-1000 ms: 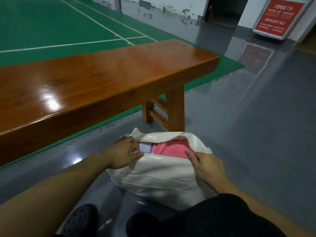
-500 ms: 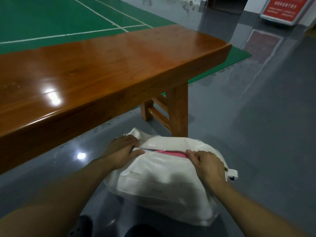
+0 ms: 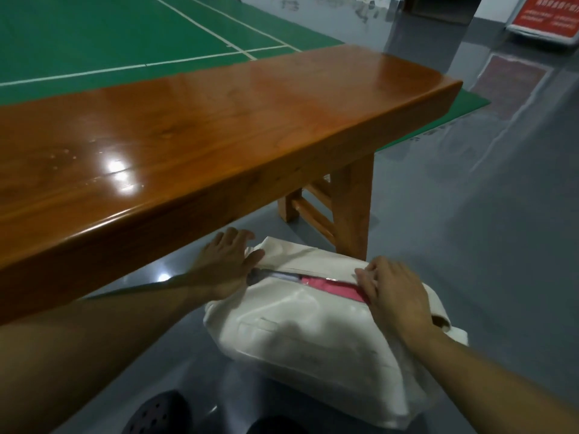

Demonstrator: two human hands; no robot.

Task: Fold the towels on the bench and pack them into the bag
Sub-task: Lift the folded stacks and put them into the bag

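My right hand (image 3: 396, 296) sits on the right end of the bag's mouth, fingers (image 3: 371, 281) curled down onto the cloth edge; whether they pinch it I cannot tell. My left hand (image 3: 227, 264) lies at the left end, fingers spread fairly straight and flat, thumb pressing the soft fabric. Between my hands the mouth is a narrow slit, and a strip of pink towel (image 3: 332, 285) shows inside it, with something grey beside it on the left. The bag (image 3: 300, 336) is cream, smooth and slightly glossy, a plump rounded shape resting on the grey floor (image 3: 470, 239) just before the bench (image 3: 200, 126), a thick lacquered slab of reddish wood with rounded edges and squared legs. A black perforated shoe (image 3: 156, 415) is near the bottom edge
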